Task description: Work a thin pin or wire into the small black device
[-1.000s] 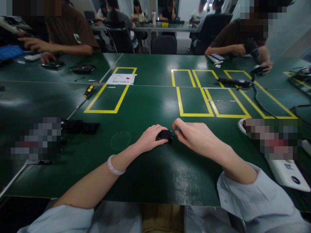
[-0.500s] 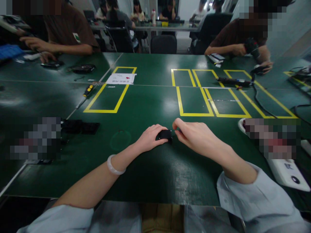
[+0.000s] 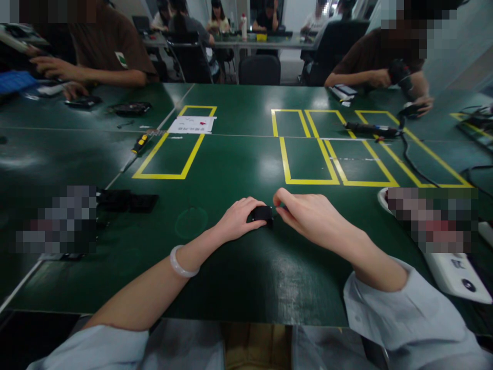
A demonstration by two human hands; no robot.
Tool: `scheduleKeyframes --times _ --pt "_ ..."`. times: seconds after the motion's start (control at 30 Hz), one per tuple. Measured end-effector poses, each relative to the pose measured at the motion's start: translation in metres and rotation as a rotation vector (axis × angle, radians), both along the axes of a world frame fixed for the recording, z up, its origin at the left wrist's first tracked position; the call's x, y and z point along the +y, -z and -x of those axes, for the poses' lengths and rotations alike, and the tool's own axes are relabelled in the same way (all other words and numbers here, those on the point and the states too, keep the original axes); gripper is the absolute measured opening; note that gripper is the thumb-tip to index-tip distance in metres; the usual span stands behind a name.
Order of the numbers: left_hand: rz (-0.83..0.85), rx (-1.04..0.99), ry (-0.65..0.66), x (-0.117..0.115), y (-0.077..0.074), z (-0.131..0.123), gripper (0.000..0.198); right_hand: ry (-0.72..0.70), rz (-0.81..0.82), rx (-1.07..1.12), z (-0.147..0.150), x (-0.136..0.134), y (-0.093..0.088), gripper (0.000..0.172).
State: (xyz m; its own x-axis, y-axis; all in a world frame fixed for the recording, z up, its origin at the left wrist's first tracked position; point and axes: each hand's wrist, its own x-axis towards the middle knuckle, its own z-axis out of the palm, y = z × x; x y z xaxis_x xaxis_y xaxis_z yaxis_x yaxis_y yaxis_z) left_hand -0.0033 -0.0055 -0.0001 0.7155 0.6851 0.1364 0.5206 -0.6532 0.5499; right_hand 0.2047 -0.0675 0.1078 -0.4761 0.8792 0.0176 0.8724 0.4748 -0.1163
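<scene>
Counter unchanged, our left fingers hold a black block; we cannot tell whether our right fingers grip anything.

In the centre of the frame we count one left hand, one right hand and one small black part. At lower left we see one pale bracelet; at middle left, two flat black pieces; above these, one screwdriver and one paper sheet. At right we find one dark pen-shaped tool. Across the table we count two co-workers, one upper left, one upper right. Near the top edge are at least three black chairs, one white bottle and one yellow box.
</scene>
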Motion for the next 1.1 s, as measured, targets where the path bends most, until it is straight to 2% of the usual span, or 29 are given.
scheduleKeyframes --times 0.2,0.4,0.83,0.97,1.1 --pt "-0.001 0.001 0.008 0.0004 0.0003 0.0002 0.038 -0.001 -0.017 0.037 -0.0002 -0.0011 0.0000 0.013" --pt "0.002 0.012 0.012 0.0006 0.0005 -0.0002 0.038 0.018 -0.025 -0.011 0.0011 0.0008 0.0024 0.020" --pt "-0.007 -0.005 0.022 0.0009 -0.0008 -0.0002 0.038 0.006 -0.012 0.049 0.0016 -0.0011 -0.0003 0.014" --pt "-0.001 0.005 0.016 0.0004 -0.0011 -0.0004 0.037 0.020 -0.003 0.021 0.0024 -0.0002 0.0003 0.021" --pt "-0.005 -0.001 0.007 0.0002 -0.0008 -0.0001 0.037 0.024 -0.015 -0.019 0.0006 0.0011 0.0026 0.019"
